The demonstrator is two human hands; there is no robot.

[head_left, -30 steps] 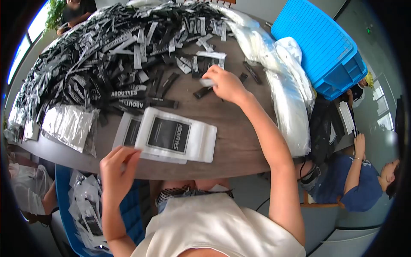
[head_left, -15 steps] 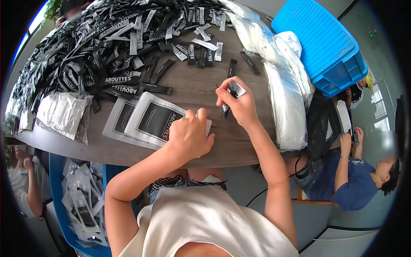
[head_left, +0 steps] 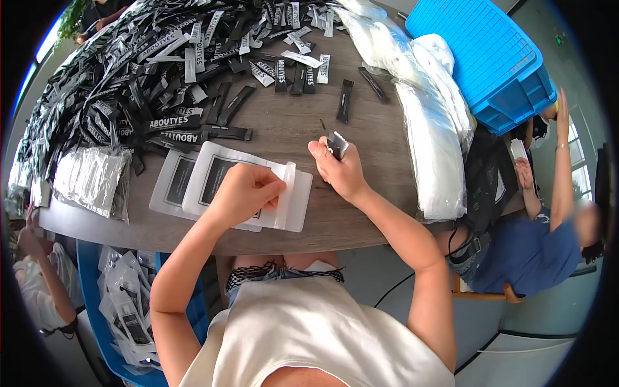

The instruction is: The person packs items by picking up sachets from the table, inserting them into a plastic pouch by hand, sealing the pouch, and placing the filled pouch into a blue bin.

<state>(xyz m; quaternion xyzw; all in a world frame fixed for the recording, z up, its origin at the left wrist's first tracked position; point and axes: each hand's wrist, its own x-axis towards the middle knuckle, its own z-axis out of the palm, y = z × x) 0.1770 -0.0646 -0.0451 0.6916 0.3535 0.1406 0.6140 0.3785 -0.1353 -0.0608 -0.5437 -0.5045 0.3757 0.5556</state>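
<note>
My left hand [head_left: 248, 193] is closed in a pinch over the top pouch [head_left: 206, 161], near its folded strip; whether it grips the pouch's edge is hidden. The pouch is frosted white with a black label and overlaps another pouch [head_left: 166, 177] to its left. Just right of the pouches, above the table [head_left: 348, 226], my right hand [head_left: 340, 166] is closed round small black and silver sachets [head_left: 336, 145], whose ends stick out at the top. A single black sachet [head_left: 345, 101] lies beyond that hand.
A large heap of sachets [head_left: 148, 71] covers the back left. Clear bags [head_left: 432, 155] line the right side, beside a blue crate [head_left: 477, 58]. A plastic-wrapped bundle [head_left: 93, 180] lies left. Below it is a blue bin [head_left: 97, 303] with pouches. Co-workers sit at both sides.
My left hand has come over the pouches and closed into a pinch. My right hand has drawn back towards me from among the loose sachets, holding some. The right co-worker has raised an arm.
</note>
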